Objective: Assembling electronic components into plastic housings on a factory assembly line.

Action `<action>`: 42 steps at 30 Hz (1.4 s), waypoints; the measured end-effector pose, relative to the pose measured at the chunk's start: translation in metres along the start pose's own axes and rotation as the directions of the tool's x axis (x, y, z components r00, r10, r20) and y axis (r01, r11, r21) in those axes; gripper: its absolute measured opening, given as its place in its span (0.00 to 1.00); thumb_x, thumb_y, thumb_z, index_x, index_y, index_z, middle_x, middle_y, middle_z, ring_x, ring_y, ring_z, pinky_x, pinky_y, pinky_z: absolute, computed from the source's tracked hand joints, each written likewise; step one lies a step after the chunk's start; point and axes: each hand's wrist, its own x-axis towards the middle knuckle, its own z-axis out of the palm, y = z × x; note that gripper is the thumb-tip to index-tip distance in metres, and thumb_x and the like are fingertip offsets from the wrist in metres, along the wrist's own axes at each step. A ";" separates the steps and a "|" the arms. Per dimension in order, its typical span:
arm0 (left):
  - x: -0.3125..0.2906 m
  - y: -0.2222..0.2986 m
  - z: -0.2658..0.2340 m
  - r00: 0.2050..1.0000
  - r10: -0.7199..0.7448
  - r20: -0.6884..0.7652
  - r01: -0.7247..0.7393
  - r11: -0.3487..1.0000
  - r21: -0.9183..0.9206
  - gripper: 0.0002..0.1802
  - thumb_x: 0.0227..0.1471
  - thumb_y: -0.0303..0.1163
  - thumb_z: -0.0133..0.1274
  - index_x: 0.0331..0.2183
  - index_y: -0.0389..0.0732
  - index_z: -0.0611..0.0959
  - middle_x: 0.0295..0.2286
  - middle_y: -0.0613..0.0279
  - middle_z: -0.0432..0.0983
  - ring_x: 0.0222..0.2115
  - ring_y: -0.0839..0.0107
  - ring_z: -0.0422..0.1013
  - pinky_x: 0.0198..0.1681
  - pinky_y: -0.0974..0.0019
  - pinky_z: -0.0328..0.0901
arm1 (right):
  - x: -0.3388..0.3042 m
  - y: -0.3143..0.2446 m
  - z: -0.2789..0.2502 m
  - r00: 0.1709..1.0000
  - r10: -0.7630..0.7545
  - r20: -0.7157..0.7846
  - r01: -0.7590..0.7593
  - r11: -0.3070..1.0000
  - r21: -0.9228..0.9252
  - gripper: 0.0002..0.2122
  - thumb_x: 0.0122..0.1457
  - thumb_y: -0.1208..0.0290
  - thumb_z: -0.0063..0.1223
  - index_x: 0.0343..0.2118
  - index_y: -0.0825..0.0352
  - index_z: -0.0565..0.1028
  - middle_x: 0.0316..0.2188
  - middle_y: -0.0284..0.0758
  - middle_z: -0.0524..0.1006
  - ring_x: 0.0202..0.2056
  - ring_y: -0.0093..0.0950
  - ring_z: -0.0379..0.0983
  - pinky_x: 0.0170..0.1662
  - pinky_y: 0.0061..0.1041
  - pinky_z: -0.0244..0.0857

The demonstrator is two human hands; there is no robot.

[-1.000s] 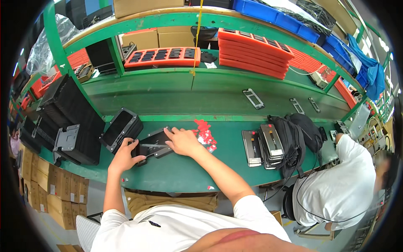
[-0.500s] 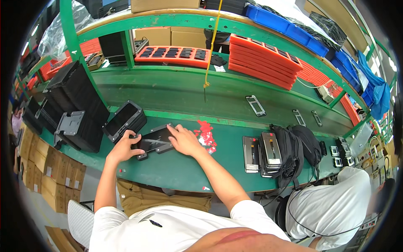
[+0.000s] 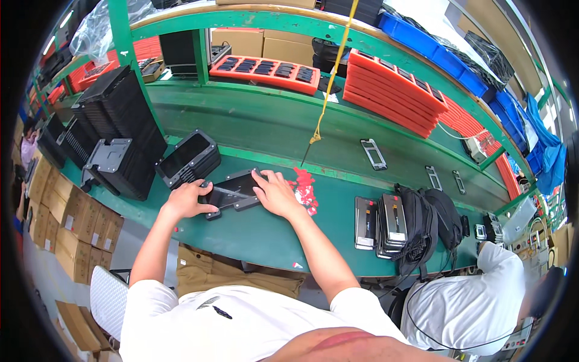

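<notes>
A black panel (image 3: 232,194) with a glossy face and thicker corner pieces lies tilted on the green bench, between my hands. My left hand (image 3: 186,200) grips its left end, with the thumb at the near corner and the fingers at the far side. Over its right end, my right hand (image 3: 276,193) is bent, its fingertips on the far corner and edge. What the fingers cover underneath is hidden. Just beyond my left hand sits a stack of similar black frames (image 3: 192,158). Small red scraps (image 3: 304,190) are heaped right of my right hand.
Tall stacks of black casings (image 3: 117,111) stand left. Phone-sized grey parts (image 3: 393,222) and black backpacks (image 3: 417,226) lie right, near a white-shirted co-worker (image 3: 467,301). Red trays (image 3: 392,93) fill the shelf behind. A yellow cord (image 3: 329,96) hangs over the bench.
The view has shifted, so the bench sits a little differently. Both hands stay on the black panel, with small finger shifts. The co-worker on the right has moved an arm toward the bench.
</notes>
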 end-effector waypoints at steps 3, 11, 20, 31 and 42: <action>-0.002 -0.002 0.007 0.999 -0.049 -0.012 0.049 0.998 0.044 0.40 0.45 0.48 0.70 0.59 0.50 0.78 0.60 0.48 0.67 0.60 0.48 0.65 0.59 0.55 0.65 | 0.001 0.002 0.002 1.000 0.000 -0.005 0.000 1.000 0.001 0.23 0.65 0.62 0.53 0.62 0.61 0.71 0.56 0.43 0.70 0.53 0.43 0.67 0.55 0.41 0.65; -0.020 -0.013 0.058 0.929 0.065 -0.364 -0.142 0.971 -0.190 0.34 0.50 0.44 0.65 0.59 0.51 0.79 0.60 0.50 0.65 0.59 0.50 0.66 0.60 0.54 0.59 | -0.002 0.005 0.007 0.995 -0.016 -0.097 0.025 0.996 0.091 0.22 0.63 0.62 0.55 0.60 0.59 0.74 0.53 0.41 0.73 0.51 0.42 0.68 0.54 0.40 0.66; -0.021 -0.006 0.051 0.953 0.025 -0.300 -0.065 0.990 -0.126 0.34 0.54 0.47 0.61 0.62 0.53 0.76 0.62 0.46 0.61 0.61 0.48 0.61 0.61 0.51 0.54 | 0.001 0.003 0.008 0.993 0.011 -0.119 0.001 0.995 0.101 0.22 0.61 0.64 0.56 0.59 0.58 0.75 0.52 0.40 0.74 0.50 0.42 0.69 0.53 0.39 0.66; -0.025 -0.006 0.051 0.922 0.136 -0.363 -0.160 0.986 -0.037 0.52 0.39 0.61 0.69 0.64 0.55 0.72 0.62 0.42 0.59 0.60 0.47 0.61 0.59 0.50 0.56 | 0.003 0.002 0.010 0.990 -0.026 -0.141 0.031 0.999 0.031 0.22 0.61 0.67 0.56 0.59 0.58 0.76 0.50 0.42 0.76 0.50 0.44 0.71 0.54 0.40 0.67; -0.028 -0.009 0.060 0.897 0.097 -0.430 -0.113 0.994 -0.011 0.51 0.40 0.63 0.67 0.63 0.53 0.73 0.59 0.39 0.61 0.56 0.46 0.64 0.54 0.52 0.58 | 0.004 0.001 0.016 0.997 -0.019 -0.077 0.024 0.997 0.067 0.22 0.63 0.68 0.53 0.61 0.59 0.74 0.53 0.42 0.74 0.52 0.44 0.68 0.58 0.39 0.62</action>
